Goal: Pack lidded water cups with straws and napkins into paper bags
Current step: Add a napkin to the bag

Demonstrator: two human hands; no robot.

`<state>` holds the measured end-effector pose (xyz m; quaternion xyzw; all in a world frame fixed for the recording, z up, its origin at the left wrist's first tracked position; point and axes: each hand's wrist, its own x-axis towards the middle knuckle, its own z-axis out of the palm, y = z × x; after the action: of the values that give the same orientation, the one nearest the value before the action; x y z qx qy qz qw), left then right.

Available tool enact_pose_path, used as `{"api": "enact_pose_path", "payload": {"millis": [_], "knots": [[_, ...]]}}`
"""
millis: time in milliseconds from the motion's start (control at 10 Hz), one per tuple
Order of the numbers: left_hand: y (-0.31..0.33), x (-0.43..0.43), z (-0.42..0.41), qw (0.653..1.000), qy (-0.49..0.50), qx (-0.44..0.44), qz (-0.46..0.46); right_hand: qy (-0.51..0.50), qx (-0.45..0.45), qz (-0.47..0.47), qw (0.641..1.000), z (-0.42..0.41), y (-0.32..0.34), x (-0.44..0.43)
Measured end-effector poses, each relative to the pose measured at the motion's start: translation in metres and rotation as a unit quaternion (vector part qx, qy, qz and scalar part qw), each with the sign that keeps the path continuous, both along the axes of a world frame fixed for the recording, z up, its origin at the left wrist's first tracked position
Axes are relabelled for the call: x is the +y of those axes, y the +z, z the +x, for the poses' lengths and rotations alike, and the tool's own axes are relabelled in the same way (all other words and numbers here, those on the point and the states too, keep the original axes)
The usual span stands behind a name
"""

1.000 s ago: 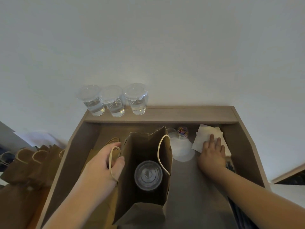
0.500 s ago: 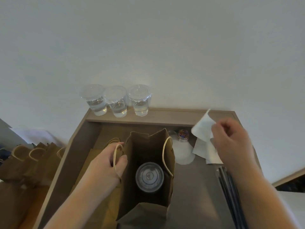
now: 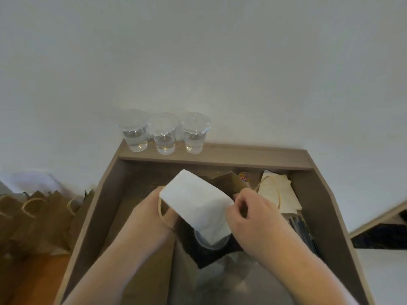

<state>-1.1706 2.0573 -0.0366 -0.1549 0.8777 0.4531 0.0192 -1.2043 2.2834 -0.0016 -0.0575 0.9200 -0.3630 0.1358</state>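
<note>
The right hand pinches the right edge of a white napkin between thumb and curled fingers. The napkin hangs tilted over the open mouth of a brown paper bag, between the two hands. Its lower corner dips into the bag and covers most of a lidded cup standing inside. The left hand grips the bag's left rim, with the cord handle looped beside the thumb; the napkin hides its fingertips. The bag stands in a wooden tray. To the right of the right hand lie a stack of napkins and dark straws. Three lidded water cups stand in a row on the tray's far ledge. More paper bags stand outside the tray, on the left.
</note>
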Motion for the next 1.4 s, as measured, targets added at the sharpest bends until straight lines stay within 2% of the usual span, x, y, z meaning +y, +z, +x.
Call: {"api": "enact_pose_path", "payload": {"millis": [100,200,300,400,500,600,700,800,900,1000,1100,1200,1300,1400], "knots": [[-0.009,-0.006,-0.005,0.999,-0.035,0.007,-0.005,0.021,-0.005,0.108,0.994,-0.001,-0.010,0.002],[-0.017,-0.011,-0.009,0.998,-0.059,0.014,0.002,0.025,0.017,0.137,0.990,0.000,-0.015,0.005],[-0.022,-0.024,-0.013,0.995,-0.089,0.041,0.025,0.029,0.029,0.117,0.992,0.011,-0.016,0.006],[-0.023,-0.031,-0.014,0.993,-0.100,0.036,0.050,0.010,0.091,-0.020,0.996,0.031,0.004,0.005],[-0.031,-0.031,-0.026,0.983,-0.124,0.059,0.121,0.110,0.016,-0.246,0.963,0.070,0.037,0.012],[-0.040,-0.026,-0.041,0.975,-0.113,0.069,0.181,0.206,-0.194,-0.230,0.931,0.086,0.034,0.016],[-0.056,-0.021,-0.060,0.961,-0.072,0.056,0.260,0.200,-0.250,0.027,0.947,0.096,-0.046,-0.002],[-0.078,-0.023,-0.063,0.964,-0.045,0.004,0.263,0.064,-0.205,0.117,0.970,0.100,-0.126,-0.012],[-0.086,-0.033,-0.056,0.976,-0.069,0.002,0.205,0.025,-0.198,0.115,0.973,0.085,-0.147,0.005],[-0.086,-0.040,-0.031,0.976,-0.124,-0.009,0.178,0.051,-0.182,0.072,0.979,0.055,-0.144,0.035],[-0.088,-0.038,-0.013,0.980,-0.170,0.009,0.102,0.011,-0.178,0.051,0.983,0.043,-0.143,0.054],[-0.101,-0.025,-0.001,0.987,-0.125,-0.010,0.105,0.013,-0.160,-0.005,0.987,0.023,-0.143,0.081],[-0.114,-0.020,-0.006,0.989,-0.101,-0.081,0.072,0.038,-0.209,-0.036,0.977,0.010,-0.146,0.091],[-0.135,-0.013,-0.010,0.975,-0.129,-0.182,0.016,0.054,-0.199,0.039,0.978,0.006,-0.166,0.093]]}}
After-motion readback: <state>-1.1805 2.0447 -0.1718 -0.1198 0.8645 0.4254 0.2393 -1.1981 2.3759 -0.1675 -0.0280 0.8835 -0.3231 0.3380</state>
